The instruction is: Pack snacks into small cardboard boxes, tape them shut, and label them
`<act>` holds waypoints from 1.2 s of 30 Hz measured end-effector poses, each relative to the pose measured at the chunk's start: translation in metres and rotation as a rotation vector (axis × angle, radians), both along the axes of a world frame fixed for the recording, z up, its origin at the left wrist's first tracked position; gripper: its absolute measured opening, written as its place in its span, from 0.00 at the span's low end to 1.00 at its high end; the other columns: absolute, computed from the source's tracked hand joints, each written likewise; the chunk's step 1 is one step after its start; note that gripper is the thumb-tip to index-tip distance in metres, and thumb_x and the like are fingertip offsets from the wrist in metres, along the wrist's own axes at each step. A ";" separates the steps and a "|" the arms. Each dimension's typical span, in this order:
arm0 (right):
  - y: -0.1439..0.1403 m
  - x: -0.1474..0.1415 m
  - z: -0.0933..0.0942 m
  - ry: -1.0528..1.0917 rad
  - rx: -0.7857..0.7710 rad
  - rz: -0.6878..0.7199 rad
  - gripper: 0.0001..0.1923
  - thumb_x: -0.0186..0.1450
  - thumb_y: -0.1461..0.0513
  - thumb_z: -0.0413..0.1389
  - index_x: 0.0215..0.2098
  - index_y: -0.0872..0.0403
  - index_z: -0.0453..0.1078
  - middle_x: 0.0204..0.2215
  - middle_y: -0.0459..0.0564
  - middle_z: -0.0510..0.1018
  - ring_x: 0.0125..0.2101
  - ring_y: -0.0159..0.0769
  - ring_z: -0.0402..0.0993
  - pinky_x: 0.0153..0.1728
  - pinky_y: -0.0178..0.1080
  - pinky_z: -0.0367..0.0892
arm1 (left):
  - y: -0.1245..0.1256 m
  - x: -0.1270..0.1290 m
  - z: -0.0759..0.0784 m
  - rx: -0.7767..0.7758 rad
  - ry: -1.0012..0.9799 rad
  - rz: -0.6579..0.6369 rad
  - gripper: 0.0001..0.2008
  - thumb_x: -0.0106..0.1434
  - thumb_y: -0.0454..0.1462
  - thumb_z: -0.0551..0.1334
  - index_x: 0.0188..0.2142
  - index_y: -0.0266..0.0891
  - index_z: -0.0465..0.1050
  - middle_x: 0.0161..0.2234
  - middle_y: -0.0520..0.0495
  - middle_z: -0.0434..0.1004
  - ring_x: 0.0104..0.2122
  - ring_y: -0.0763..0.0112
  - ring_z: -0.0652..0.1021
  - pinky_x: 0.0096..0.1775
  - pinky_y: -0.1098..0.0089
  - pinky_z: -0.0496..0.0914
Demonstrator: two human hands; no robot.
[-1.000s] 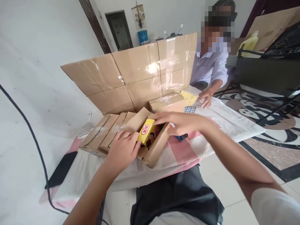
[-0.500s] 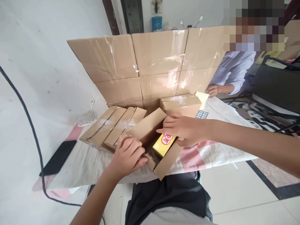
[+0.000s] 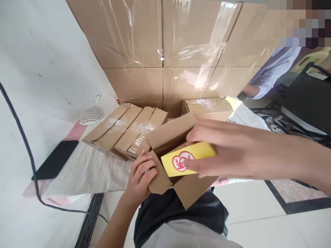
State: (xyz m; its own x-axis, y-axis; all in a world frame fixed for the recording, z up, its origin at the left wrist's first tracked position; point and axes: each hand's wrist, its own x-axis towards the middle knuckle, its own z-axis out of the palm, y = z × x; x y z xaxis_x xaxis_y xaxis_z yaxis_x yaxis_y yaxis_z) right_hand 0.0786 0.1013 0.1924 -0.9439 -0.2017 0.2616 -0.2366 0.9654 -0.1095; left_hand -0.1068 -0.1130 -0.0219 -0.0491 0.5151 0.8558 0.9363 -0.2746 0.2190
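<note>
Toward 4 o'clock from centre, right hand pinches yellow box at open carton mouth; left hand, box's 8 o'clock, fingers curled over flap. Step: likely guiding box past flaps; next calls for clearance, firm pinch.

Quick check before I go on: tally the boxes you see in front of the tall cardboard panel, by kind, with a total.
Taped brown boxes: 3
Open brown box: 1
Yellow box, in the right hand: 1
Total: 5
</note>
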 end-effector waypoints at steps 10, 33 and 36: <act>-0.010 -0.056 -0.106 -0.397 -0.013 0.216 0.16 0.72 0.58 0.56 0.55 0.55 0.65 0.54 0.59 0.72 0.53 0.48 0.66 0.50 0.49 0.64 | 0.005 0.011 0.003 -0.009 -0.037 0.032 0.08 0.69 0.28 0.57 0.44 0.40 0.70 0.43 0.42 0.78 0.51 0.61 0.74 0.61 0.43 0.73; 0.073 -0.002 -0.076 -0.648 -0.010 -0.514 0.21 0.61 0.56 0.60 0.53 0.44 0.76 0.67 0.54 0.61 0.42 0.48 0.76 0.29 0.42 0.66 | 0.003 0.005 0.007 -0.051 0.005 0.026 0.10 0.68 0.30 0.58 0.47 0.42 0.71 0.45 0.41 0.77 0.50 0.58 0.75 0.58 0.44 0.73; 0.080 -0.002 -0.075 -0.770 -0.046 -0.529 0.19 0.61 0.53 0.59 0.50 0.45 0.75 0.53 0.54 0.74 0.25 0.36 0.71 0.25 0.42 0.63 | 0.003 0.003 0.007 -0.052 -0.004 0.027 0.11 0.67 0.29 0.58 0.46 0.42 0.71 0.45 0.41 0.77 0.49 0.58 0.76 0.58 0.45 0.73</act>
State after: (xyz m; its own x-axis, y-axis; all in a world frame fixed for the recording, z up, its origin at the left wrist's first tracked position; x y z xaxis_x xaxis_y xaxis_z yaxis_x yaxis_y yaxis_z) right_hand 0.0763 0.1814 0.1172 -0.8266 0.2986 -0.4771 0.3857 0.9178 -0.0938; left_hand -0.1033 -0.1100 -0.0146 -0.0667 0.5572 0.8277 0.9424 -0.2374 0.2357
